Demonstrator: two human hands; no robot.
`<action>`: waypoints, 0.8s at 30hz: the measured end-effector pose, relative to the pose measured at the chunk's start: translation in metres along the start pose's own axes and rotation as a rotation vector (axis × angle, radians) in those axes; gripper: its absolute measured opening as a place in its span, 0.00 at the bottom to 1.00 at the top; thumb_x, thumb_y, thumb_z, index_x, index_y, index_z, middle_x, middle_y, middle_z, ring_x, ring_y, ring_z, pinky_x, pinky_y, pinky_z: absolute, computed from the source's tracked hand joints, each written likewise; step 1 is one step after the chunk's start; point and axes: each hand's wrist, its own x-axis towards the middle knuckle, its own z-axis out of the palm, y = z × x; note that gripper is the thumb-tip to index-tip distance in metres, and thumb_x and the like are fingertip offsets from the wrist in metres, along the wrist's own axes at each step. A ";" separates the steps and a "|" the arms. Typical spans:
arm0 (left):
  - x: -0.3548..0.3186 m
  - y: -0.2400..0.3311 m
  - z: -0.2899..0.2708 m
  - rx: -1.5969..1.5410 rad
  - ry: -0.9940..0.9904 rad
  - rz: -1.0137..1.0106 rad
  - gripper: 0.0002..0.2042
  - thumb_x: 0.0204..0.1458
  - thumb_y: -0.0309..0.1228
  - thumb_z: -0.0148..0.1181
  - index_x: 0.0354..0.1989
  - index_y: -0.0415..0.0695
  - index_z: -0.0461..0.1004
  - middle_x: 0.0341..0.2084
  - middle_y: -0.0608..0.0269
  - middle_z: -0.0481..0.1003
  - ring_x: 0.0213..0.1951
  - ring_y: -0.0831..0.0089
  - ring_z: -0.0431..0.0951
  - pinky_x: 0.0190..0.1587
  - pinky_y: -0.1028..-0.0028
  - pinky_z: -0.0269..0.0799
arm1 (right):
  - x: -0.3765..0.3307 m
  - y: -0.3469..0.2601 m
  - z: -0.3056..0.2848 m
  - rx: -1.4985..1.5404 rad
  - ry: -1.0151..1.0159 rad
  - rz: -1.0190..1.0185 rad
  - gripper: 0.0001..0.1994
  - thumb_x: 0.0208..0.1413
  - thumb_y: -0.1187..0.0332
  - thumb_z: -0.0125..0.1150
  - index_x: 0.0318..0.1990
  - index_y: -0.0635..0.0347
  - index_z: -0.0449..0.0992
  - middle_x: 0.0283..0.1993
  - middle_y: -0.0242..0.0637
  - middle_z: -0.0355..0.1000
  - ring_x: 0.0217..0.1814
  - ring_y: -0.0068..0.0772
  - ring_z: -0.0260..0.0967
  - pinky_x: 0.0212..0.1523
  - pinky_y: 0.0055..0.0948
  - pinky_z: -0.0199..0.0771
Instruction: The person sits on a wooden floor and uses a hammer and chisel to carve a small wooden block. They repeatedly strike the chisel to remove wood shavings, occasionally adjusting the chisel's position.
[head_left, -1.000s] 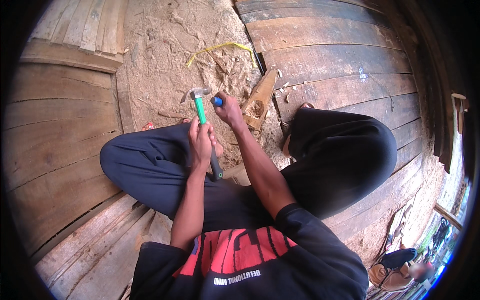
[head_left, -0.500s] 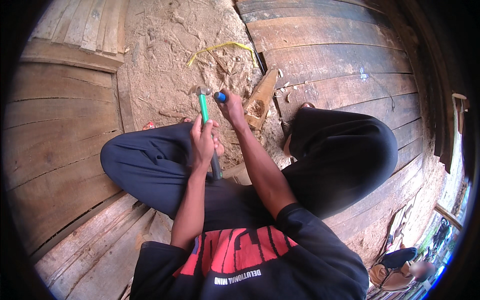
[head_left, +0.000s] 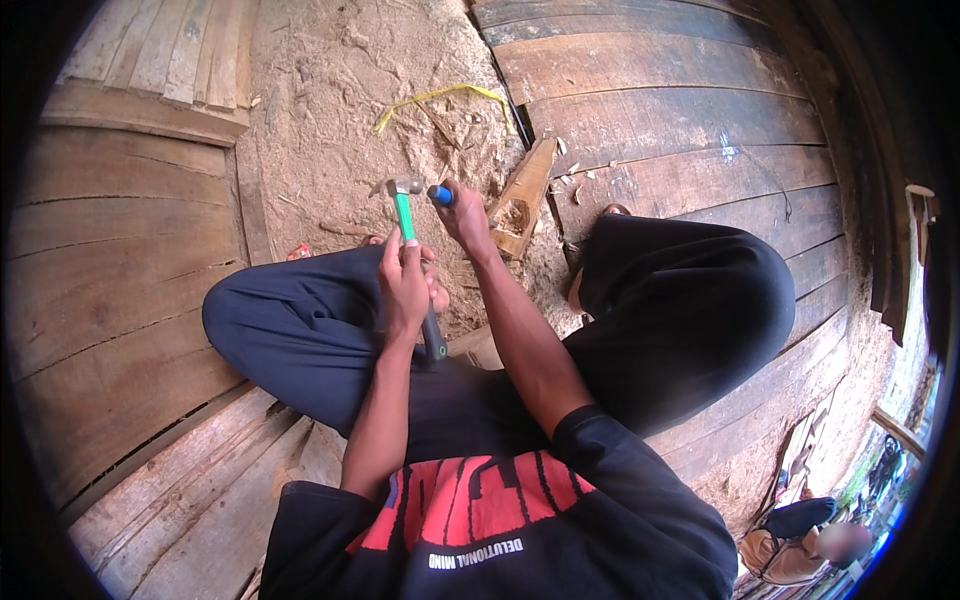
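Observation:
I sit cross-legged in dark trousers on wooden planks. My left hand (head_left: 405,285) grips the green handle of a hammer (head_left: 405,205), whose metal head sits raised over the sandy ground. My right hand (head_left: 465,215) holds a tool with a blue handle (head_left: 440,195) upright, its blue end just right of the hammer head. The tool's lower part is hidden by my fingers. A chopped wooden block (head_left: 520,195) lies on the ground just right of my right hand.
Sandy ground with wood chips (head_left: 330,120) lies ahead, with a yellow strip (head_left: 440,95) on it. Curved wooden planks (head_left: 680,110) run along the right, more boards (head_left: 110,260) on the left. A seated person (head_left: 810,540) is at the lower right edge.
The hammer swung down toward the blue-handled tool and has come back up beside it. My right hand has stayed in place.

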 end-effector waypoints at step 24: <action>0.005 -0.013 -0.012 0.320 -0.030 0.044 0.22 0.63 0.31 0.47 0.66 0.42 0.60 0.22 0.69 0.70 0.18 0.87 0.64 0.18 0.83 0.59 | -0.004 0.008 0.005 -0.012 0.027 -0.025 0.05 0.49 0.74 0.64 0.32 0.63 0.74 0.25 0.53 0.73 0.26 0.52 0.73 0.29 0.41 0.71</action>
